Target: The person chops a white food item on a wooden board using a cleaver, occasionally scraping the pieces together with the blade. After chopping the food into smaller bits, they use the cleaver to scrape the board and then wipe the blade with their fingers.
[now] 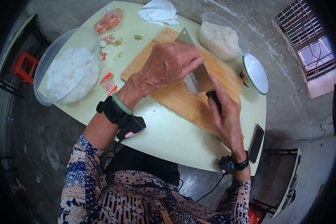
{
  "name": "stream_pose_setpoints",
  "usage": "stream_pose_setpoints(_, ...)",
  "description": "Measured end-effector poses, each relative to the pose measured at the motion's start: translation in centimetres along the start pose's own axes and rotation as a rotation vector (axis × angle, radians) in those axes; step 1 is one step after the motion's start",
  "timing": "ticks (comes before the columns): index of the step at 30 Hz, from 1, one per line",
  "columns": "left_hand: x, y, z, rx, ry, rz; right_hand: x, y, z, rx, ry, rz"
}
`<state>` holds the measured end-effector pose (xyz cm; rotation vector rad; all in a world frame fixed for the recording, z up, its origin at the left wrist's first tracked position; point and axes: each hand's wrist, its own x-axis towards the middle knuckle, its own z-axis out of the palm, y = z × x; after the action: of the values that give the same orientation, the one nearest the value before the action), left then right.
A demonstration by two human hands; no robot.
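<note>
My right hand [226,115] is wrapped round the black handle of a cleaver [203,79], whose wide metal blade stands on edge over a wooden cutting board [168,99]. With its fingers closed, my left hand [171,64] grips the upper part of the blade and hides its middle. Beside the blade, partly under my left hand, lies some white sliced food [190,83]; its kind is hard to make out. A large clear bowl [41,76] of white round slices stands left of the board. Beyond the board is a clear tub [209,22] of white shreds.
An enamel bowl [258,74] with a green rim leans at the right. Snack wrappers [108,84], a red-printed plastic bag [109,20] and crumpled white paper [158,12] lie on the pale table [164,138]. A black phone-like object [255,143] rests near the right edge.
</note>
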<state>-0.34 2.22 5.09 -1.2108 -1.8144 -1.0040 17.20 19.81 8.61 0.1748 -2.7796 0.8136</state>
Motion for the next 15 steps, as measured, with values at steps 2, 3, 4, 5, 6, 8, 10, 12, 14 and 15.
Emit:
stream_pose_setpoints(2, -0.1, 0.0, 0.2, 0.015, -0.012, -0.001, -0.1, 0.1, -0.1, -0.011, 0.005, -0.032)
stream_pose_setpoints(3, 0.0, 0.0, 0.1, 0.032, -0.024, -0.002, -0.1, -0.1, -0.3, 0.008, -0.012, -0.015)
stream_pose_setpoints(4, 0.0, 0.0, 0.0, 0.034, -0.023, -0.001, -0.1, -0.3, -0.4, 0.028, -0.031, 0.003)
stream_pose_setpoints(5, 0.0, 0.0, 0.0, 0.020, -0.013, 0.004, -0.1, -0.4, -0.3, 0.029, -0.033, 0.002)
stream_pose_setpoints(6, 0.0, 0.1, 0.0, 0.006, -0.002, 0.008, 0.0, -0.6, -0.3, 0.018, -0.005, -0.002)
stream_pose_setpoints(8, -0.1, 0.0, 0.2, 0.010, 0.001, 0.002, -0.1, -0.3, -0.2, 0.005, 0.021, -0.004)
stream_pose_setpoints(10, -0.1, -0.1, 0.2, 0.014, 0.004, 0.002, -0.1, 0.3, 0.2, -0.025, 0.004, -0.063)
stream_pose_setpoints(12, -0.1, -0.1, 0.2, 0.011, -0.008, 0.005, -0.1, -0.4, -0.3, 0.002, -0.018, -0.010)
stream_pose_setpoints(14, -0.1, -0.1, 0.1, 0.022, 0.000, 0.005, -0.1, -0.7, -0.4, 0.028, -0.047, 0.041)
stream_pose_setpoints(15, -0.1, 0.0, 0.1, 0.031, 0.006, 0.009, -0.2, -0.8, -0.2, 0.032, -0.031, 0.025)
